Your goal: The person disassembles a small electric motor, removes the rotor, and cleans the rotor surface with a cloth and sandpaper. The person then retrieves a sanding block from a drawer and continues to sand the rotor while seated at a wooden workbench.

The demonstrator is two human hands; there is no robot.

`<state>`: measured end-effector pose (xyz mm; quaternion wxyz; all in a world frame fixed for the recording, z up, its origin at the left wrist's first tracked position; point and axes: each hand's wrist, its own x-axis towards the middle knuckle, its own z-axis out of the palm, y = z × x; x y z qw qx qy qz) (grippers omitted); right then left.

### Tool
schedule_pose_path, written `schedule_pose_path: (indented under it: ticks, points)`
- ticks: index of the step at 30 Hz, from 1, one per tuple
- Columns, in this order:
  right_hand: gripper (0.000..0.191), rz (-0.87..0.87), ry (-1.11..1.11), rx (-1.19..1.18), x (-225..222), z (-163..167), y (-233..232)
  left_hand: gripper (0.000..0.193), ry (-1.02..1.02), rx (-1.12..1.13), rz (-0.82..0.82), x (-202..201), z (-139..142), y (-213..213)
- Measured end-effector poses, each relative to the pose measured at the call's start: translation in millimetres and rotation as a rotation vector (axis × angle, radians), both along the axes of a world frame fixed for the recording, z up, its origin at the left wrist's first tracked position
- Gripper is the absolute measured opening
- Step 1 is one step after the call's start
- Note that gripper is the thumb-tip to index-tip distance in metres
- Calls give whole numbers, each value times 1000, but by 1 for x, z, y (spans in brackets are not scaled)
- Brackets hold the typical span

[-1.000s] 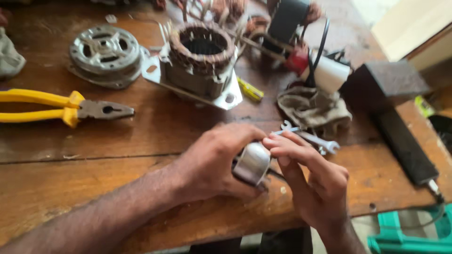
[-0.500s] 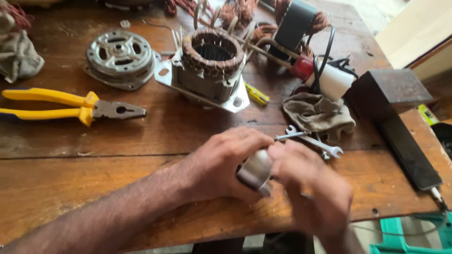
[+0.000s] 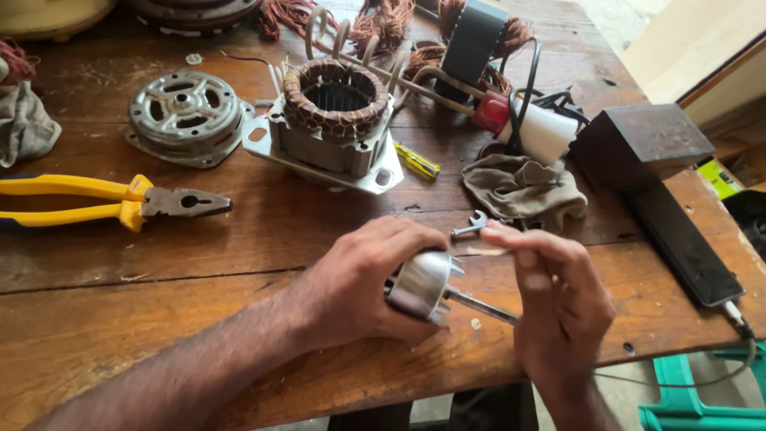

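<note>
My left hand (image 3: 363, 279) is wrapped around a shiny metal motor rotor (image 3: 420, 284) just above the wooden workbench (image 3: 159, 263). The rotor's thin steel shaft (image 3: 479, 306) points right into my right hand (image 3: 558, 307), whose fingers close around the shaft's end. A small thin strip is pinched at my right fingertips (image 3: 488, 251); what it is I cannot tell. A small spanner (image 3: 471, 227) lies just beyond the hands. Further back stands a motor stator (image 3: 335, 120) with copper windings.
Yellow-handled pliers (image 3: 104, 201) lie at the left. A round motor end cover (image 3: 186, 112) sits behind them. A grey rag (image 3: 523, 187), a white capacitor (image 3: 546, 132), a dark block (image 3: 642, 142), a black phone (image 3: 682, 243) and a yellow screwdriver (image 3: 416, 161) are at the right.
The view has moved closer and shifted. My hands turned the rotor so its shaft now shows between them, and my right hand has slid out along the shaft.
</note>
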<state>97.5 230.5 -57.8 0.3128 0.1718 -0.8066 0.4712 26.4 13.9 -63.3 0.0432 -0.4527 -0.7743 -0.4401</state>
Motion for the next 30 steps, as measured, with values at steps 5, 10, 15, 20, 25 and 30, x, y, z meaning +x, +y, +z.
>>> schedule_pose_path:
  ticks: [5,10,15,20,25,30]
  points:
    - [11,-7,32,-144,2,-12,-1,77,69,-6,98,0,-3,5]
    - [9,-67,80,-49,1,-8,-7,69,156,-12,126,-2,-2,5]
    - [18,-144,114,48,3,3,-17,64,132,-24,114,1,1,0]
    - [19,-135,185,251,7,5,-21,69,260,37,72,6,1,-1]
    - [18,-125,276,408,11,4,-20,73,158,52,63,9,1,1]
    - [18,5,312,463,10,7,-18,65,87,62,136,11,0,4]
